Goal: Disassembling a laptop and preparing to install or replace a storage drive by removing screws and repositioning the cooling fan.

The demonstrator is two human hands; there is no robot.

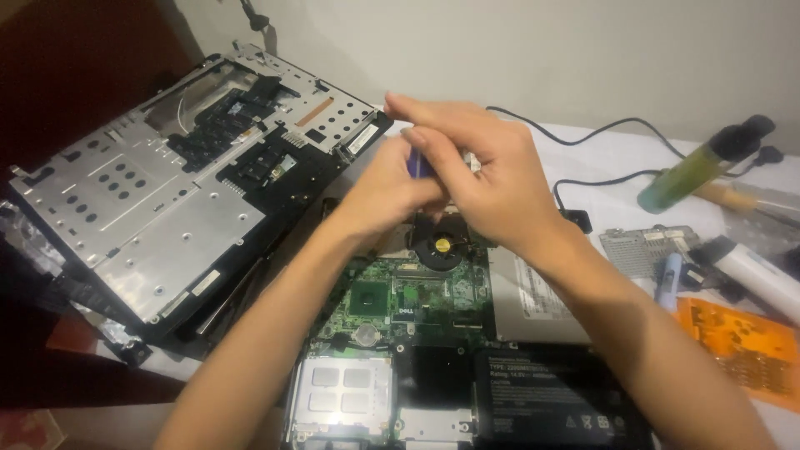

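Observation:
An opened laptop base lies in front of me, its green circuit board [400,296] and round black cooling fan [443,246] exposed. Both my hands hover together just above the fan. My left hand [385,193] and my right hand [483,171] are closed on a small purple-blue object [421,164], mostly hidden between the fingers; I cannot tell what it is. A black battery [546,400] and a silver drive bay [340,392] sit at the near edge of the base.
A detached laptop panel with metal shielding [158,200] leans at the left. At the right lie a green tube [687,177], a white cylinder [762,279], an orange sheet [737,342], a small metal cover [642,250] and black cables [583,137].

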